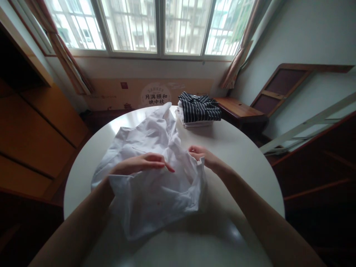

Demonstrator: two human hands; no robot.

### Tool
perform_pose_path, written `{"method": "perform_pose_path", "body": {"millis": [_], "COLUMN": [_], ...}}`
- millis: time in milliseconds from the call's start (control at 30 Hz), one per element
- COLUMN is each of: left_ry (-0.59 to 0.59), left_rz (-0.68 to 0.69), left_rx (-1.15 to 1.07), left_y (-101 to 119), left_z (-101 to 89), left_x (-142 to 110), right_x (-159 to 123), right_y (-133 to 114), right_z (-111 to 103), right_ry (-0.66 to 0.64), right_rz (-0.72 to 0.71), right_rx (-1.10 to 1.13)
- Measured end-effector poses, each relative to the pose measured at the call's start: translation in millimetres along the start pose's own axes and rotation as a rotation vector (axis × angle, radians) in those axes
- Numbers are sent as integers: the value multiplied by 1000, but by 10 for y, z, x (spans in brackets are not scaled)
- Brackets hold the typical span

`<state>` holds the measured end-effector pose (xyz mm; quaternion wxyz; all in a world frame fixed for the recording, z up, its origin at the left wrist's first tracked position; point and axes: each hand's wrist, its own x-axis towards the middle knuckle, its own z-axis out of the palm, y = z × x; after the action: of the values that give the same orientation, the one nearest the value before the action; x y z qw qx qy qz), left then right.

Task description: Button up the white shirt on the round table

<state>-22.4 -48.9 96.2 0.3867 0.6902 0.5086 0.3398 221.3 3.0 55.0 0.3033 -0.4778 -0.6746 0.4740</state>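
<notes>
A crumpled white shirt (150, 137) lies across the round table, its near part lifted and folded up toward me. My left hand (150, 162) lies over the cloth with the fingers stretched out and the index finger pointing down onto it; a flap of the shirt hangs in front of that forearm. At the right border of the shirt is my right hand (202, 155), its fingers curled in against the fabric. The fingertips of the right hand are partly hidden by the cloth.
The white round table (236, 148) bears a stack of folded clothes with a black striped shirt (198, 107) on top, at the far right. Behind stand a printed cardboard panel (111, 91) and windows. A wooden stool-like piece (240, 108) is beyond the table, cabinets (36, 137) at left.
</notes>
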Motion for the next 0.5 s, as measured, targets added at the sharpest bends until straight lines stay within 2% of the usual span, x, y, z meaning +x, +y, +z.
{"method": "perform_pose_path", "body": {"millis": [67, 100, 133, 167, 233, 333, 433, 500], "left_ry": [-442, -568, -613, -581, -451, -448, -457, -382], "left_rz": [-85, -130, -162, -177, -155, -39, 111, 168], "left_rx": [-124, -243, -357, -452, -476, -179, 181, 391], "left_y": [-2, -21, -50, -84, -157, -259, -384, -486], "left_z": [74, 105, 129, 146, 156, 140, 144, 172], "left_x": [37, 67, 97, 125, 169, 222, 296, 354], "right_x": [2, -4, -14, -30, -70, -134, -173, -180], "right_y": [-10, -26, -48, -72, -117, -158, -165, -156], "right_z": [31, 49, 66, 84, 121, 187, 265, 319], "right_ry": [242, 357, 421, 422, 299, 123, 75, 85], "right_rz": [-60, -114, -166, -210, -268, -341, -421, -473], "right_rx": [-217, -284, -315, -317, -270, -225, -237, -303]}}
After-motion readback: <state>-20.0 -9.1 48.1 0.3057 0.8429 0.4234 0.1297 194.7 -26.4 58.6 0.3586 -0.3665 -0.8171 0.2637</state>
